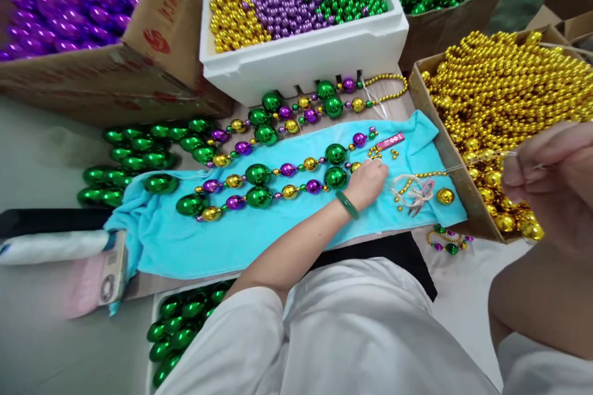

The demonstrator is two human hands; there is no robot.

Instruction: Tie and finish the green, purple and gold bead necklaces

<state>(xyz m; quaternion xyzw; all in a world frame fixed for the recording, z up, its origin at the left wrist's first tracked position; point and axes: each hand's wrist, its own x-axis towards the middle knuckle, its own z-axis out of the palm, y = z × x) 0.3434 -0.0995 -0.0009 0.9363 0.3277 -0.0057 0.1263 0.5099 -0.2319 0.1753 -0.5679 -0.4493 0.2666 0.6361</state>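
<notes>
In the head view, the left hand (368, 182) is resting fingers-down on the blue cloth (194, 247), pinching the end of the bead strand (278, 182) lying across it. The right hand (553, 176) is hovering closed over the gold-bead box (467, 185), pinching a thin thread (463, 166) running toward the cloth.

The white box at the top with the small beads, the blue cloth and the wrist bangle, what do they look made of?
White box: likely foam, thick matte walls. Blue cloth: soft fabric, it wrinkles and drapes. Bangle by the left hand: smooth glossy green, perhaps jade or glass; cannot tell which.
</notes>
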